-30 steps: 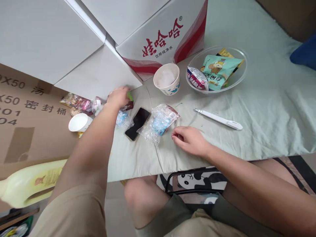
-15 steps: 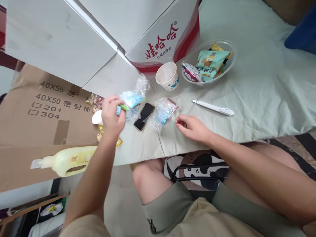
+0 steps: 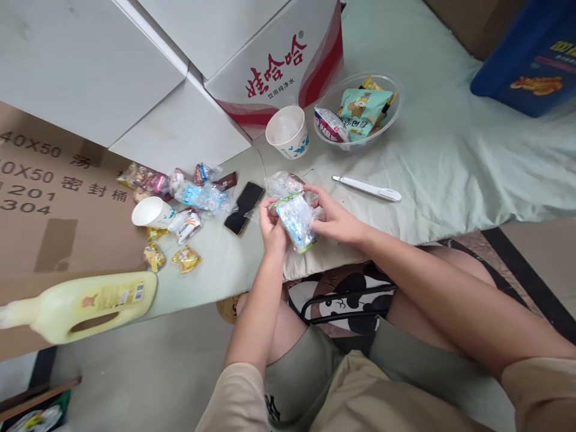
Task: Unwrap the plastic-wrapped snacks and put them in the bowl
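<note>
Both my hands hold a small clear plastic bag with blue contents and a green strip above the near edge of the cloth-covered table. My left hand pinches its left side. My right hand grips its right side. Another crumpled clear wrapper lies just behind the bag. A black phone lies to the left of my hands.
Left of the phone lie several small snack packets and a tipped paper cup. Behind stand a paper cup, a clear bowl of snacks, a white box and a white knife. A yellow bottle lies at left.
My left hand lifted a plastic bag from the pile at left and carried it to the middle. My right hand rose from the table and took hold of its other side.
</note>
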The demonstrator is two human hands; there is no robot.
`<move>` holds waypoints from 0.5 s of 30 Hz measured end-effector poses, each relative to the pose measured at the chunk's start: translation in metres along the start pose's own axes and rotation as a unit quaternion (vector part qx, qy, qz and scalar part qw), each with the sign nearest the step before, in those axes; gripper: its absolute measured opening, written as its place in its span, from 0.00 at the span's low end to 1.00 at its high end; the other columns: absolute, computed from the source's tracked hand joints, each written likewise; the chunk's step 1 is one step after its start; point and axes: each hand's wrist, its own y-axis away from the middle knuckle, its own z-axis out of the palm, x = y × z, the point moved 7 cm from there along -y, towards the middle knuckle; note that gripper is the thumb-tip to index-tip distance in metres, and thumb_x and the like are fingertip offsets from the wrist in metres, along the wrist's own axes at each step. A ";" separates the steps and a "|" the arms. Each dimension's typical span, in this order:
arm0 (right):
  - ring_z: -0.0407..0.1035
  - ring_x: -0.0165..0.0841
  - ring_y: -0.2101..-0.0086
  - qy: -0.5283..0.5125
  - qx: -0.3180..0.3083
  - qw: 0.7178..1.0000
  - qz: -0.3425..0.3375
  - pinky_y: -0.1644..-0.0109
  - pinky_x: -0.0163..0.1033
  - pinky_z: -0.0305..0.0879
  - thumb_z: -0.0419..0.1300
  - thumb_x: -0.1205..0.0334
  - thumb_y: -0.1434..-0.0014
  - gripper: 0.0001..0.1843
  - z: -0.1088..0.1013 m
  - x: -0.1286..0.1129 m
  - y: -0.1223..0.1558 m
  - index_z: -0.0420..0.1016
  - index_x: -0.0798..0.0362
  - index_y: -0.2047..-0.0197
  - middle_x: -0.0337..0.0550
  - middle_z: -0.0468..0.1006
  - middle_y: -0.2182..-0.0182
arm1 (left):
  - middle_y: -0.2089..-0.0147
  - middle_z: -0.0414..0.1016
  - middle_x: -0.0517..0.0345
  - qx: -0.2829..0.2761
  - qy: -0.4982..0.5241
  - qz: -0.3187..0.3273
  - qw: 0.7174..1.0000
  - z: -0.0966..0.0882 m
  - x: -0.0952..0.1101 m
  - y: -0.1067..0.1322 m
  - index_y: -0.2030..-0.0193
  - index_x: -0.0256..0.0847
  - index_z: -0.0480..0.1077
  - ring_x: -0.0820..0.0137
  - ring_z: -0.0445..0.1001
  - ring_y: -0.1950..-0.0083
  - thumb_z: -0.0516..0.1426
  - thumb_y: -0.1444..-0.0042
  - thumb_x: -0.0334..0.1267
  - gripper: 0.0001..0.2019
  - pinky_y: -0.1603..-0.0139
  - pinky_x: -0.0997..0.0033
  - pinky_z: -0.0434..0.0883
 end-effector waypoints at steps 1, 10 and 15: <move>0.63 0.25 0.75 0.000 0.012 1.000 -0.003 0.71 0.37 0.65 0.60 0.64 0.53 0.40 0.000 0.000 -0.001 0.54 0.43 0.37 0.39 0.65 0.57 | 0.58 0.76 0.57 -0.026 0.047 -0.032 0.998 0.003 -0.006 0.003 0.52 0.47 0.70 0.67 0.77 0.60 0.67 0.50 0.54 0.23 0.59 0.69 0.74; 0.71 0.34 0.65 0.216 0.045 0.973 -0.063 0.63 0.42 0.69 0.59 0.59 0.44 0.25 -0.002 -0.019 -0.003 0.59 0.48 0.44 0.45 0.73 0.55 | 0.34 0.69 0.50 -0.176 -0.049 0.006 0.983 0.013 -0.012 0.014 0.34 0.58 0.59 0.58 0.74 0.38 0.65 0.48 0.59 0.36 0.41 0.54 0.76; 0.69 0.48 0.53 0.514 0.239 0.819 -0.091 0.48 0.54 0.64 0.56 0.60 0.39 0.14 -0.052 -0.043 0.020 0.73 0.50 0.51 0.53 0.76 0.55 | 0.51 0.74 0.51 -0.102 -0.134 0.080 0.982 -0.019 0.016 0.007 0.34 0.55 0.56 0.65 0.80 0.58 0.63 0.46 0.62 0.37 0.64 0.66 0.79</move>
